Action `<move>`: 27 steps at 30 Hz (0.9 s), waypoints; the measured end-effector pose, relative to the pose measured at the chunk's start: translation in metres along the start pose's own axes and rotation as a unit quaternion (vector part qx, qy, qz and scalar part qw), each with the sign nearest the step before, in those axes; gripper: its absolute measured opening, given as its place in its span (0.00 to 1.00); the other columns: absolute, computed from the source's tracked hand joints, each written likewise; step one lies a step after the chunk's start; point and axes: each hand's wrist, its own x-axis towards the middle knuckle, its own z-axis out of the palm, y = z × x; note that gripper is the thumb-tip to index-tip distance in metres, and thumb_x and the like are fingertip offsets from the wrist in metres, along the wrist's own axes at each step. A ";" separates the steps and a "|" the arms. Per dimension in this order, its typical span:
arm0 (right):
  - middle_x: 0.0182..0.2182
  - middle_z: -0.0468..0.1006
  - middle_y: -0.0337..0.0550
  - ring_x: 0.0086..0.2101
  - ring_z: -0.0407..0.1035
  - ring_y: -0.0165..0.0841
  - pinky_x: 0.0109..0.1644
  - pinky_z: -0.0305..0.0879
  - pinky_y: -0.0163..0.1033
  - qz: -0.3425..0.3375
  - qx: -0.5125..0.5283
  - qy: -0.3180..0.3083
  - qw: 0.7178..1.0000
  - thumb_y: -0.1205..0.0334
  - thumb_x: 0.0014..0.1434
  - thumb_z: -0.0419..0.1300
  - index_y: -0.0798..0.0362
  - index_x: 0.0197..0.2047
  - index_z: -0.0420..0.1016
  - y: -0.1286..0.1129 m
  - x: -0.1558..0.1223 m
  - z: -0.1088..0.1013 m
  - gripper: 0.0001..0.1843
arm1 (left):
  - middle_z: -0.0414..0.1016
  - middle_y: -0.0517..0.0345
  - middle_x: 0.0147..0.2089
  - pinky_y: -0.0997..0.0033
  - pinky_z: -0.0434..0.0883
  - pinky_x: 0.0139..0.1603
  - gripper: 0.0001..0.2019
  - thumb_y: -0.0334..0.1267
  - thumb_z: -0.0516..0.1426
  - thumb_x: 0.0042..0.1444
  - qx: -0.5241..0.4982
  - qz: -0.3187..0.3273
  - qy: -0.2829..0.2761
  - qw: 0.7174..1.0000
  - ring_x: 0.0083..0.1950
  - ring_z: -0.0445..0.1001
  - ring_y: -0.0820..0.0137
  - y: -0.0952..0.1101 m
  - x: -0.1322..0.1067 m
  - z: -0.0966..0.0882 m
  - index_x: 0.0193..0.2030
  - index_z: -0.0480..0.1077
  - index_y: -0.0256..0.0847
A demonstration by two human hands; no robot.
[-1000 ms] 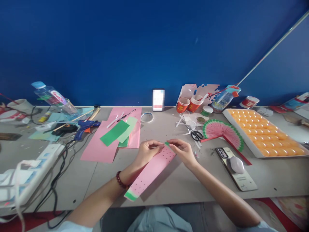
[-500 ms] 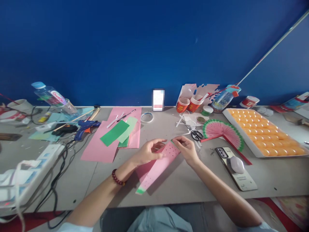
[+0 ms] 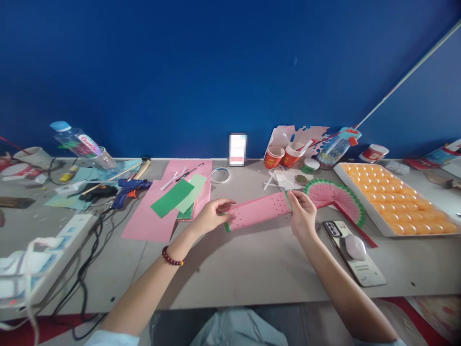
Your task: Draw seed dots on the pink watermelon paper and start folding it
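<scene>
A strip of pink paper (image 3: 260,211) with dark seed dots and green ends is stretched between my hands above the table. My left hand (image 3: 213,216), with a beaded bracelet at the wrist, pinches its left green end. The right green end is gripped by my right hand (image 3: 302,211), thumb and fingers closed on it. Another pink layer shows behind the strip's upper edge. Just right of my right hand lies a pleated watermelon fan (image 3: 334,194) with red sticks.
Pink sheets (image 3: 144,216) with green paper pieces (image 3: 173,198) lie left, near a blue glue gun (image 3: 126,192) and a power strip (image 3: 65,254). A tape roll (image 3: 220,176), paper cups (image 3: 274,156) and a phone stand behind. Rightward are another phone (image 3: 367,274) and a tray of orange balls (image 3: 399,202).
The pink strip has swung from a steep slant to nearly level and risen off the table's front. My left hand has shifted to its green end; my right hand has moved right.
</scene>
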 end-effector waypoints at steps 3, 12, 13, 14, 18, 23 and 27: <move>0.25 0.72 0.36 0.27 0.62 0.27 0.34 0.58 0.34 -0.003 0.009 0.017 1.000 0.50 0.47 0.68 0.54 0.30 0.76 0.000 0.004 -0.002 0.15 | 0.76 0.51 0.50 0.63 0.72 0.52 0.20 0.43 0.65 0.48 -0.023 0.018 0.040 0.999 0.51 0.74 0.63 -0.002 0.002 -0.002 0.49 0.73 0.42; 0.26 0.73 0.35 0.28 0.64 0.27 0.35 0.60 0.35 0.013 0.035 0.048 0.998 0.50 0.45 0.70 0.54 0.30 0.75 0.002 0.009 -0.005 0.16 | 0.79 0.53 0.41 0.68 0.75 0.45 0.16 0.46 0.67 0.45 -0.065 0.042 0.111 0.991 0.41 0.76 0.68 -0.008 0.005 0.003 0.39 0.76 0.41; 0.26 0.73 0.35 0.28 0.64 0.27 0.34 0.60 0.35 0.016 0.035 0.050 0.998 0.51 0.45 0.70 0.54 0.30 0.75 0.002 0.009 -0.005 0.16 | 0.79 0.53 0.40 0.69 0.75 0.44 0.16 0.46 0.67 0.45 -0.068 0.041 0.116 0.990 0.41 0.76 0.68 -0.008 0.005 0.004 0.38 0.76 0.41; 0.25 0.73 0.35 0.27 0.64 0.27 0.34 0.60 0.35 0.017 0.033 0.052 0.998 0.50 0.45 0.70 0.54 0.29 0.75 0.003 0.010 -0.005 0.16 | 0.79 0.53 0.40 0.69 0.75 0.43 0.16 0.46 0.67 0.44 -0.071 0.041 0.119 0.990 0.41 0.76 0.68 -0.007 0.005 0.004 0.38 0.76 0.40; 0.25 0.73 0.35 0.27 0.64 0.27 0.34 0.59 0.35 0.013 0.029 0.058 0.998 0.50 0.45 0.70 0.54 0.30 0.76 0.003 0.010 -0.005 0.16 | 0.79 0.53 0.39 0.70 0.75 0.41 0.17 0.47 0.68 0.43 -0.086 0.041 0.124 0.988 0.39 0.76 0.69 -0.007 0.004 0.006 0.37 0.76 0.40; 0.26 0.73 0.36 0.28 0.64 0.28 0.34 0.60 0.34 0.012 0.023 0.059 0.998 0.50 0.45 0.69 0.54 0.30 0.76 0.003 0.010 -0.006 0.17 | 0.79 0.53 0.39 0.69 0.75 0.42 0.18 0.47 0.68 0.43 -0.100 0.037 0.137 0.985 0.39 0.76 0.68 -0.012 0.006 0.008 0.38 0.76 0.40; 0.26 0.73 0.37 0.28 0.64 0.28 0.34 0.61 0.35 0.004 0.016 0.064 0.998 0.49 0.45 0.69 0.54 0.30 0.75 0.003 0.009 -0.006 0.17 | 0.79 0.53 0.37 0.69 0.75 0.42 0.17 0.47 0.68 0.42 -0.111 0.029 0.152 0.982 0.39 0.76 0.68 -0.014 0.006 0.009 0.36 0.77 0.40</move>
